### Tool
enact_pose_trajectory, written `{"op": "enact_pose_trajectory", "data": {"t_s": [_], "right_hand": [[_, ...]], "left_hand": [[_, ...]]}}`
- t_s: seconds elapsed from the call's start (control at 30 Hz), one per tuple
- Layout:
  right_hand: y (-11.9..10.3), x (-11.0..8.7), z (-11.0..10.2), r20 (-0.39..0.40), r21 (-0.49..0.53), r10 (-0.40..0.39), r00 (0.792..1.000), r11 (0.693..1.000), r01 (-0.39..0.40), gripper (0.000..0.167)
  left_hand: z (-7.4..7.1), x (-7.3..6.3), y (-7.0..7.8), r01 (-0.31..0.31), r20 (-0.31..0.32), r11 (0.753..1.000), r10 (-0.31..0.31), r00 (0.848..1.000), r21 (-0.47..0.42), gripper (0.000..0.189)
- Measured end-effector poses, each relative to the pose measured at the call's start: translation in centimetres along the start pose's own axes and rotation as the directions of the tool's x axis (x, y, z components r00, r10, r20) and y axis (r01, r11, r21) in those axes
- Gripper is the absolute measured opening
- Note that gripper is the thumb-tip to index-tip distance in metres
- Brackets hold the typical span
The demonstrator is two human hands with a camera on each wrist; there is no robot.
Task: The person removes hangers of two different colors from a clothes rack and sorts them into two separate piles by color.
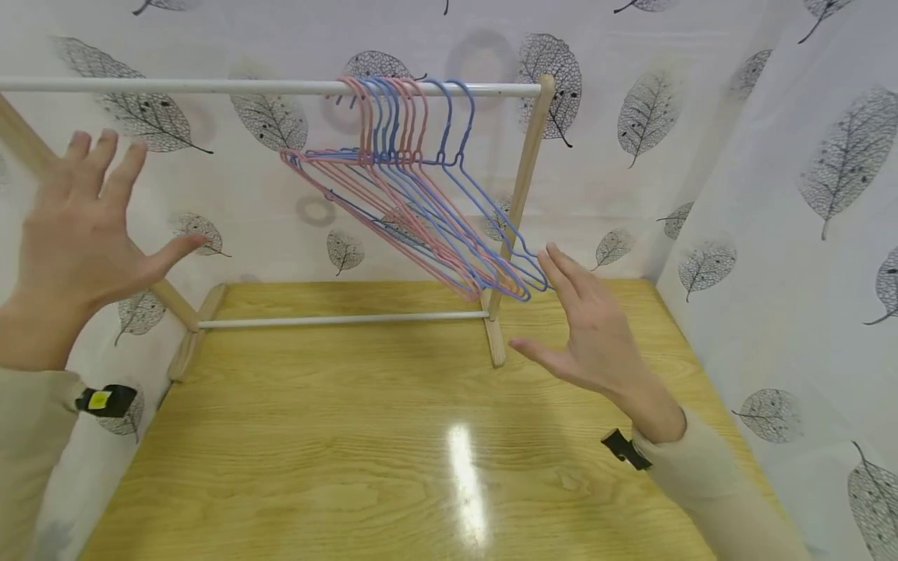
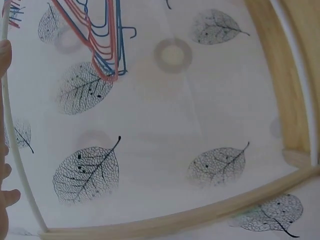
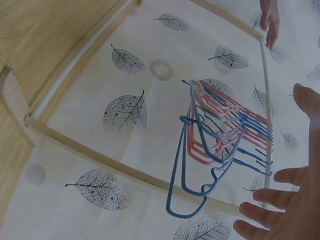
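Note:
Several pink and blue clothes hangers (image 1: pixel 421 210) hang bunched toward the right end of the white rail on a wooden clothes rack (image 1: pixel 526 167). My left hand (image 1: pixel 84 226) is raised at the rack's left side with fingers spread and nothing in it. On the other side my right hand (image 1: pixel 592 323) has its fingers extended, fingertips right at the lower corner of the nearest blue hangers. In the right wrist view the hangers (image 3: pixel 215 130) show end-on, with the right hand (image 3: pixel 285 200) beside the rail, its palm bare.
A wood-grain table (image 1: pixel 337 467) bears the rack's feet, and a lower white bar (image 1: pixel 344 320) joins them. Leaf-printed cloth (image 1: pixel 772 195) covers the walls behind and to the right. Each wrist wears a dark strap device (image 1: pixel 108 400).

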State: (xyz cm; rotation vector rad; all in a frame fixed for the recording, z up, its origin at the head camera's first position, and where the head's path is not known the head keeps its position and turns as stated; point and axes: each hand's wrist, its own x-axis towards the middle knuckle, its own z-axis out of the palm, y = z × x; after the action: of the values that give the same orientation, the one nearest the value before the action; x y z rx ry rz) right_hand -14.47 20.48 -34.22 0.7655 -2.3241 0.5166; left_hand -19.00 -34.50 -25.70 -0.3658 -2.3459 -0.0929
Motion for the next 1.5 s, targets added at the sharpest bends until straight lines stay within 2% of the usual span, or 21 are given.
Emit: {"op": "enact_pose_trajectory", "data": {"t_s": [0.1, 0.17, 0.27, 0.37, 0.4, 0.5, 0.6, 0.73, 0.8, 0.9, 1.0, 1.1, 1.13, 1.2, 1.27, 1.37, 1.43, 1.47, 1.5], "right_hand": [[-0.7, 0.5, 0.3, -0.006, 0.051, -0.007, 1.000, 0.999, 0.007, 0.105], [-1.1, 0.9, 0.6, -0.018, 0.087, -0.019, 1.000, 0.996, 0.020, 0.104], [-1.8, 1.4, 0.9, -0.028, 0.138, -0.030, 0.999, 0.990, 0.034, 0.100], [-2.4, 2.0, 1.3, -0.042, 0.197, -0.039, 0.998, 0.979, 0.046, 0.096], [-2.6, 2.2, 1.5, -0.045, 0.219, -0.039, 0.998, 0.975, 0.048, 0.095], [-3.1, 2.7, 2.0, -0.045, 0.281, -0.038, 0.998, 0.958, 0.050, 0.092], [-3.5, 3.3, 2.6, -0.034, 0.337, -0.029, 0.999, 0.941, 0.039, 0.083], [-3.9, 4.0, 3.2, -0.002, 0.404, 0.004, 1.000, 0.915, -0.003, 0.077], [-4.1, 4.3, 3.5, 0.017, 0.433, 0.029, 0.999, 0.901, -0.033, 0.075], [-4.4, 4.7, 3.9, 0.052, 0.483, 0.071, 0.996, 0.871, -0.087, 0.070], [-4.6, 5.1, 4.3, 0.080, 0.505, 0.097, 0.992, 0.854, -0.125, 0.064], [-4.7, 5.4, 4.6, 0.099, 0.512, 0.111, 0.989, 0.846, -0.146, 0.060], [-4.8, 5.5, 4.7, 0.103, 0.510, 0.115, 0.988, 0.847, -0.152, 0.059], [-4.8, 5.7, 4.9, 0.110, 0.517, 0.119, 0.987, 0.841, -0.159, 0.057], [-4.9, 5.8, 5.0, 0.121, 0.516, 0.128, 0.984, 0.839, -0.172, 0.056], [-4.9, 5.9, 5.3, 0.149, 0.512, 0.143, 0.978, 0.835, -0.200, 0.053], [-5.0, 6.1, 5.4, 0.167, 0.501, 0.154, 0.974, 0.838, -0.219, 0.052], [-5.1, 6.2, 5.5, 0.174, 0.493, 0.156, 0.972, 0.841, -0.223, 0.051], [-5.1, 6.4, 5.6, 0.179, 0.482, 0.154, 0.972, 0.847, -0.224, 0.050]], "left_hand": [[0.3, -0.2, -1.5, 0.103, 0.026, 0.994, -0.102, 0.994, -0.030, 0.136], [0.4, -0.3, -2.6, 0.182, 0.062, 0.982, -0.179, 0.982, -0.042, 0.131], [0.6, -0.8, -4.2, 0.296, 0.106, 0.955, -0.292, 0.951, -0.025, 0.119], [0.8, -1.3, -5.2, 0.392, 0.085, 0.920, -0.391, 0.917, -0.003, 0.106], [0.9, -1.5, -5.4, 0.437, 0.079, 0.899, -0.435, 0.897, -0.013, 0.100], [1.5, -1.9, -5.6, 0.567, 0.076, 0.818, -0.562, 0.824, -0.100, 0.084], [2.2, -2.0, -5.6, 0.663, 0.058, 0.717, -0.669, 0.741, -0.217, 0.078], [2.9, -1.8, -6.1, 0.724, 0.036, 0.617, -0.753, 0.657, -0.308, 0.073], [3.0, -1.6, -6.5, 0.755, 0.067, 0.557, -0.788, 0.612, -0.346, 0.072], [3.2, -1.5, -7.1, 0.804, 0.118, 0.460, -0.837, 0.535, -0.377, 0.071], [3.5, -1.4, -7.7, 0.822, 0.153, 0.380, -0.865, 0.478, -0.424, 0.068], [3.7, -1.5, -7.8, 0.820, 0.148, 0.338, -0.882, 0.447, -0.462, 0.065], [3.7, -1.5, -7.8, 0.819, 0.148, 0.329, -0.885, 0.441, -0.471, 0.065], [3.7, -1.5, -7.5, 0.820, 0.131, 0.325, -0.894, 0.429, -0.471, 0.063], [3.5, -1.4, -7.1, 0.822, 0.115, 0.328, -0.899, 0.423, -0.465, 0.061], [3.3, -1.3, -6.7, 0.840, 0.125, 0.312, -0.907, 0.403, -0.444, 0.060], [3.3, -1.2, -6.7, 0.850, 0.153, 0.290, -0.908, 0.389, -0.440, 0.060], [3.3, -1.2, -6.8, 0.857, 0.169, 0.276, -0.910, 0.378, -0.434, 0.060], [3.3, -1.3, -6.9, 0.862, 0.189, 0.250, -0.913, 0.361, -0.441, 0.060]]}}
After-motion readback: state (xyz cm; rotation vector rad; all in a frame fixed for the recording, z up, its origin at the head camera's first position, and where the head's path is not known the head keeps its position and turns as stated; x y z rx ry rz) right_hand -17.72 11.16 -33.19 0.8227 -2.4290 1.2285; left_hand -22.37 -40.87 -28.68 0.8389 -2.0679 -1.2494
